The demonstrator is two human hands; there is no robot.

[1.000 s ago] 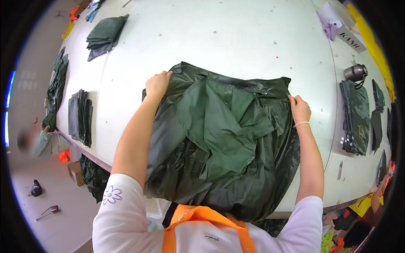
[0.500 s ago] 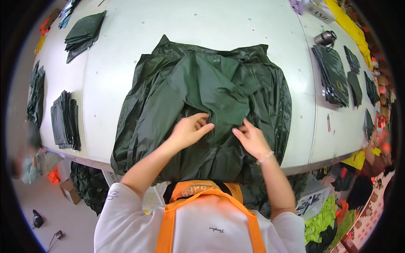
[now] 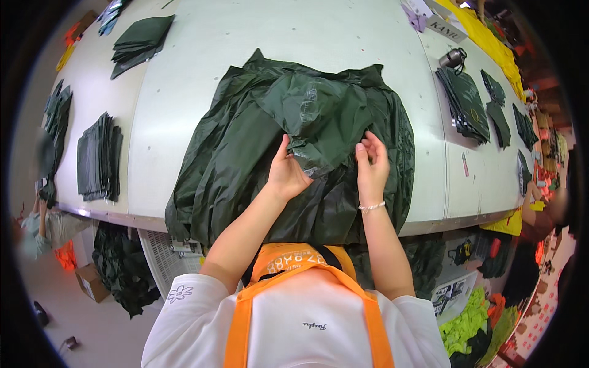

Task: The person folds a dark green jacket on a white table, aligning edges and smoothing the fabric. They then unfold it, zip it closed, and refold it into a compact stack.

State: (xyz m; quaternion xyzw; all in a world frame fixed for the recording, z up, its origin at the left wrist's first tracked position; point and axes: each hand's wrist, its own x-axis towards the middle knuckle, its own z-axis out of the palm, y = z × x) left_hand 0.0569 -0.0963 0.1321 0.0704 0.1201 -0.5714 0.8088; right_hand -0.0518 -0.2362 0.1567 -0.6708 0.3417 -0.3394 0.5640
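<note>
lettered white box point(image 3: 446, 29), apron point(image 3: 304, 264), shirt point(image 3: 307, 310)

super bright across the white tabletop point(image 3: 202, 37) | way dimmer underneath | throwing shiny glare off the dark green garment point(image 3: 319, 116) | bending the near table edge point(image 3: 110, 216) fisheye-style | blacked out at corners | pretty blurry around the far-left co-worker point(image 3: 34, 238)

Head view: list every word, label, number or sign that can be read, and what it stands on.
I won't copy wording, brands or numbers; this is where print shows.
White box, upper right: large dark capitals, readable.
Orange apron: white lettering and figures, only partly readable.
White shirt, chest: small dark script, hard to read.
White container, lower right: dark print, too small to read.
</note>
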